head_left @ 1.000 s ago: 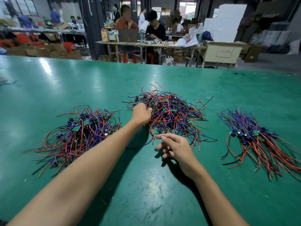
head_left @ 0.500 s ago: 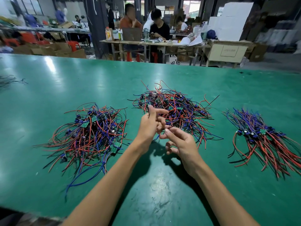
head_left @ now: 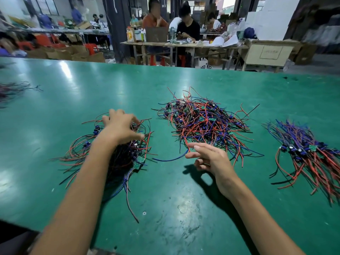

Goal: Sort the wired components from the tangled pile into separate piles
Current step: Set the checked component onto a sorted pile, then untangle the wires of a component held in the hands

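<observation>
Three heaps of red, blue and black wired components with small green boards lie on the green table point(head_left: 184, 208). The tangled pile point(head_left: 200, 122) is in the middle. A sorted pile point(head_left: 77, 153) lies to the left and a neater bundle point(head_left: 303, 150) to the right. My left hand point(head_left: 119, 128) hovers over the left pile with fingers spread and curved downward, covering its centre; I see nothing gripped in it. My right hand point(head_left: 209, 160) is at the near edge of the tangled pile, fingers loosely extended, thumb tip beside the end of a loose blue wire point(head_left: 169, 160).
Another dark wire bundle point(head_left: 12, 89) lies at the far left edge of the table. Beyond the table's far edge, people sit at a cluttered workbench point(head_left: 184, 45), with cardboard boxes point(head_left: 73, 54) on the floor.
My left hand has swung from the middle tangled pile over to the left pile and spread its fingers. My right hand stays in front of the middle pile, fingers more extended.
</observation>
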The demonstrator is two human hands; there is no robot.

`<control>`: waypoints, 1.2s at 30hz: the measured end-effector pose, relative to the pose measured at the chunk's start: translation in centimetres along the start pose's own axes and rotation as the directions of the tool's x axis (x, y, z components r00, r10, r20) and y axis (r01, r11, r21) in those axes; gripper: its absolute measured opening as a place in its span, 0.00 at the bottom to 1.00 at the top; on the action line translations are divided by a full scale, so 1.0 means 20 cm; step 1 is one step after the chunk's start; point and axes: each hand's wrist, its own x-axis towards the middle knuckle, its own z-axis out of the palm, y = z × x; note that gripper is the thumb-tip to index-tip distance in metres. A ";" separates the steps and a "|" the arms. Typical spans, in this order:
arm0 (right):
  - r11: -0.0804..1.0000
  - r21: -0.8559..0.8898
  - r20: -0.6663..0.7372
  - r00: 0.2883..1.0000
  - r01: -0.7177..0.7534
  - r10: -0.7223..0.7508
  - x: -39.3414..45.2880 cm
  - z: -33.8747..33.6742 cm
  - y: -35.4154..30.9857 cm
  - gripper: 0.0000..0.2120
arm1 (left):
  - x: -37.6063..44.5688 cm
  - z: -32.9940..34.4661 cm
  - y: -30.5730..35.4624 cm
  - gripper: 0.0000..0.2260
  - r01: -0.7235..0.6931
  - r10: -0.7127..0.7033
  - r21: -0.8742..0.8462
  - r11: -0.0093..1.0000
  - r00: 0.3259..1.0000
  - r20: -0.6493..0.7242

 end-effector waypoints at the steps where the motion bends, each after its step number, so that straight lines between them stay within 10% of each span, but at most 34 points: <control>1: 1.000 -0.004 0.003 1.000 -0.008 0.008 0.00 0.00 0.00 0.10 | -0.02 0.00 -0.02 0.31 0.004 -0.012 0.088 0.996 0.995 0.096; 3: 1.000 -0.013 -0.016 1.000 -0.005 0.004 0.01 0.00 0.01 0.09 | -0.06 -0.01 0.00 0.37 -0.078 0.070 0.081 0.994 0.993 0.094; 8: 0.997 -0.040 -0.208 0.975 0.073 -0.080 0.02 0.00 0.04 0.08 | -0.10 0.17 0.28 0.16 -0.359 0.359 -0.009 0.933 0.933 -0.002; 17: 0.984 -0.101 -0.342 0.924 0.145 -0.171 0.03 -0.05 0.03 0.09 | -0.11 0.24 0.28 0.20 -0.382 0.392 -0.087 0.920 0.905 0.167; 23: 0.982 -0.124 -0.357 0.917 0.144 -0.179 0.05 -0.06 0.04 0.09 | -0.05 -0.05 0.10 0.17 -0.040 0.039 0.002 0.999 0.951 -0.306; 27: 0.982 -0.127 -0.361 0.916 0.139 -0.177 0.06 -0.06 0.06 0.08 | 0.01 -0.05 0.14 0.11 0.309 -0.275 0.088 0.947 0.922 -0.273; 33: 0.979 -0.147 -0.340 0.922 0.142 -0.185 0.07 -0.08 0.08 0.09 | 0.09 0.06 0.59 0.10 -0.260 0.184 -0.218 0.941 0.930 -0.318; 36: 0.976 -0.160 -0.313 0.931 0.145 -0.190 0.07 -0.09 0.09 0.09 | 0.15 0.16 0.81 0.17 -0.477 0.425 -0.093 0.874 0.843 -0.329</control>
